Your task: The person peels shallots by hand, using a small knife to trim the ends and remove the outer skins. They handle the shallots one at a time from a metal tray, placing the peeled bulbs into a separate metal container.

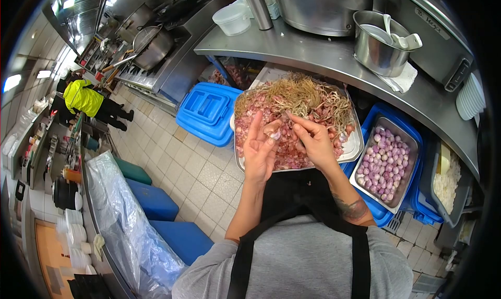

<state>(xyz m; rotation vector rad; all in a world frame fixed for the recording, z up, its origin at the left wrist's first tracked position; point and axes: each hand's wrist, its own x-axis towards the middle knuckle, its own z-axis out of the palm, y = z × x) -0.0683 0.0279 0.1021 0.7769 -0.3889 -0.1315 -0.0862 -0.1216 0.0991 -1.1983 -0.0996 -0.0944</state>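
Note:
In front of my chest, my left hand [259, 154] pinches a partly peeled shallot [273, 128] between thumb and fingers, with its index finger pointing up. My right hand [316, 141] is close beside it, thumb and index finger pressed together near the shallot; whatever they grip is too small to make out. Both hands are over a wide metal tray [357, 145] heaped with unpeeled reddish shallots [255, 103]. Dry stringy roots and tops [300, 87] cover the tray's far side. To the right, a metal pan [360, 181] holds peeled purple shallots [386, 160].
A blue lid [206, 111] lies left of the tray. A steel counter [313, 51] curves above it, bearing a metal pot [381, 51] with utensils. At far right stands a tub of white pieces [446, 187]. A person in a yellow jacket [83, 98] stands far left.

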